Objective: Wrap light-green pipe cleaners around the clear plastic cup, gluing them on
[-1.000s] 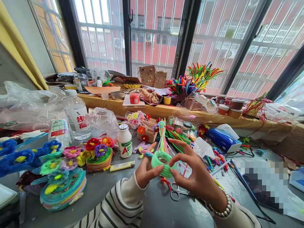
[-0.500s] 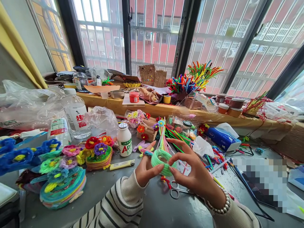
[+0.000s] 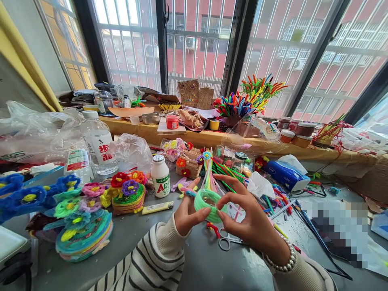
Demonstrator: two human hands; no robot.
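Between my two hands, above the table, I see a light green ring that looks wound from fuzzy pipe cleaner. My left hand grips its left side, thumb at the front. A fuzzy blue and pink band sits by a finger of that hand. On the ring's right side my right hand pinches the rim with thumb and fingertips; a beaded bracelet circles the wrist. Just below lie scissors and a red fuzzy piece. Behind the ring stretches a bundle of pale pipe cleaners.
Pipe-cleaner flowers on round coiled bases stand at the left. A white bottle, a lighter and a large clear bottle are beyond my left hand. A blue tissue pack lies at the right. Crafts and jars line the ledge.
The whole scene has shifted very slightly in the picture. Both hands keep hold of the green ring in nearly the same pose.
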